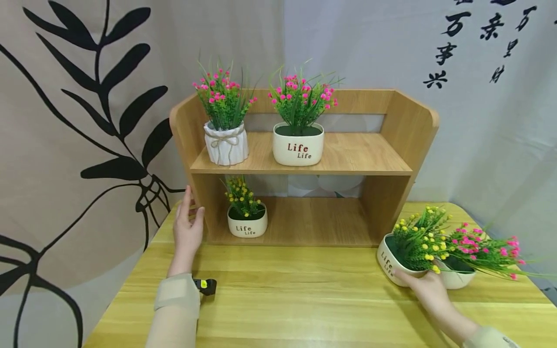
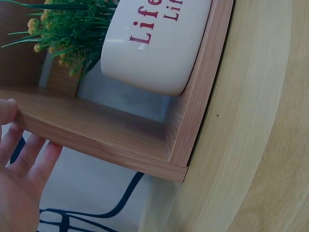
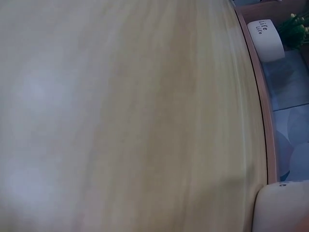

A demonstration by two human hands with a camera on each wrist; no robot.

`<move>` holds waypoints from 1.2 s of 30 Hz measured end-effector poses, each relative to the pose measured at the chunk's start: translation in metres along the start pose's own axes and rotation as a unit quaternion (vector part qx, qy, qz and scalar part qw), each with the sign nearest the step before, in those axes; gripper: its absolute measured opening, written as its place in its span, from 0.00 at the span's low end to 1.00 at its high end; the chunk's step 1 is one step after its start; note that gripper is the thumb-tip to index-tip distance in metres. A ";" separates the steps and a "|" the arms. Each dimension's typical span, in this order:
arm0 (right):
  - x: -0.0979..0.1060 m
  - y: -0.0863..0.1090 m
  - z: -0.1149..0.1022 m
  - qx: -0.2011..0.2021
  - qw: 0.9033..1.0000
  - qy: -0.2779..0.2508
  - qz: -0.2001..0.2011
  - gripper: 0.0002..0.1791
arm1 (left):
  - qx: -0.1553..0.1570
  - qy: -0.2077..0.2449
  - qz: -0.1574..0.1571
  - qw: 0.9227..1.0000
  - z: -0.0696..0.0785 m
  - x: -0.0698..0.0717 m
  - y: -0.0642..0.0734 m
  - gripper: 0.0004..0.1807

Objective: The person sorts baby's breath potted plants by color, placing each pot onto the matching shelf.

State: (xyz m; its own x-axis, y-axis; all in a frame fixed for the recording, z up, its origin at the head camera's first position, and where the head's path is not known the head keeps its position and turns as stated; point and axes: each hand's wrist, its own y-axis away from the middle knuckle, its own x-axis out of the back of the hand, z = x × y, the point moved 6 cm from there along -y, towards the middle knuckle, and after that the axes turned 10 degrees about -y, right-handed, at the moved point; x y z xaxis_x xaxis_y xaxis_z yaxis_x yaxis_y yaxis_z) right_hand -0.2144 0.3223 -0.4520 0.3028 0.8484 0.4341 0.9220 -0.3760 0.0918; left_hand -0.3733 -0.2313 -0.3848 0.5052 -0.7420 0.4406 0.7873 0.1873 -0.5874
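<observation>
In the head view, my right hand [image 1: 428,287] grips a white "Life" flowerpot [image 1: 393,266] with yellow flowers, thumb on its front and the other fingers behind it. The pot tilts beside the shelf's right end; its pale side [image 3: 282,210] shows at the corner of the right wrist view. Just behind it is another white pot [image 1: 457,278] with pink flowers, partly hidden. My left hand [image 1: 188,232] is at the left side panel of the wooden shelf [image 1: 283,172], its fingers [image 2: 46,162] fairly straight along the outside and the thumb by the front edge.
A white wrapped pot [image 1: 226,145] and a larger "Life" pot [image 1: 298,147], both with pink flowers, stand on the upper shelf. Below, a small "Life" pot [image 1: 248,226] with yellow flowers stands at the left. A dark strap-like object [image 1: 208,286] is by the left wrist on the table [image 1: 296,299].
</observation>
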 end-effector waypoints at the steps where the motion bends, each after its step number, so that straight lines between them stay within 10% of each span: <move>1: -0.001 -0.001 0.001 -0.007 1.000 0.003 -0.008 0.52 | -0.001 -0.001 0.001 1.000 0.000 0.000 0.000 0.37; 28: 0.010 -0.007 -0.013 0.023 0.994 0.101 -0.023 0.32 | 0.007 -0.003 0.012 1.000 -0.003 0.009 -0.004 0.37; 36: -0.004 0.009 -0.038 0.047 0.986 0.146 -0.070 0.48 | -0.005 -0.005 0.016 1.000 0.001 0.012 -0.008 0.38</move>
State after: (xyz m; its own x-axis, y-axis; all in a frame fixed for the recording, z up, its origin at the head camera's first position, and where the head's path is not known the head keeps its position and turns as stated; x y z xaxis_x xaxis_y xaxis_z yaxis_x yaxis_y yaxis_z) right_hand -0.2169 0.3015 -0.4188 0.1006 0.7406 0.6644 0.9723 -0.2147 0.0921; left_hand -0.3737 -0.2411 -0.3745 0.5331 -0.7299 0.4279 0.7676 0.2046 -0.6073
